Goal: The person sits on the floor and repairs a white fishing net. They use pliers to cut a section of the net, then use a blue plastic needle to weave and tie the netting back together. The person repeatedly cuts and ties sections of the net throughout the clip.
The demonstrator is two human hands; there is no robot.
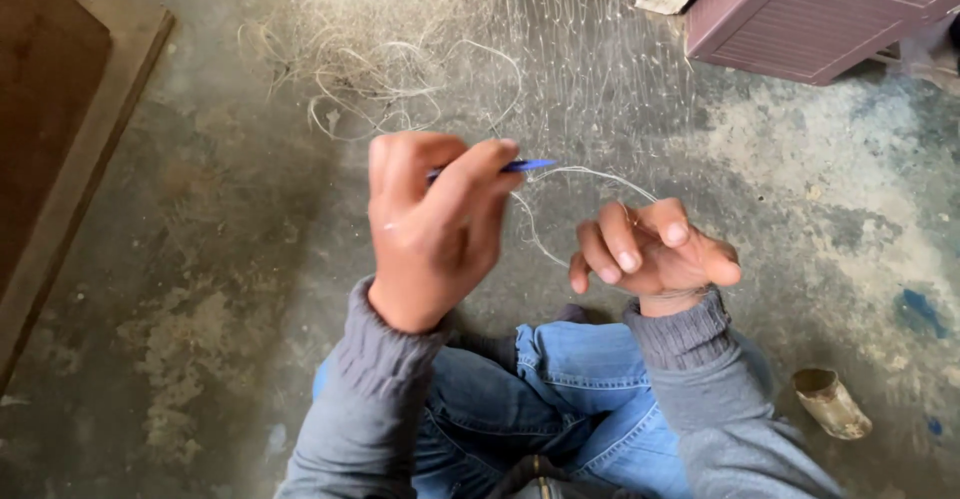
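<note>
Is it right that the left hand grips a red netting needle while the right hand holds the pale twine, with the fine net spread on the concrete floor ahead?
Not quite: the netting needle in the left hand is blue, not red, as the head view shows. The right hand does hold the pale twine, and the fine net lies on the concrete floor ahead.

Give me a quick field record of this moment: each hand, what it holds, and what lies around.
left hand: raised, fingers closed on a slim blue tool, tip pointing right
right hand: palm up, fingers curled, pale twine looped over them
twine: runs between both hands
net: fine mesh spread over the floor ahead
loose cord: tangled pile, upper left
floor: bare worn concrete
small cylinder: lying at lower right
posture: seated, blue jeans, grey sleeves
</note>
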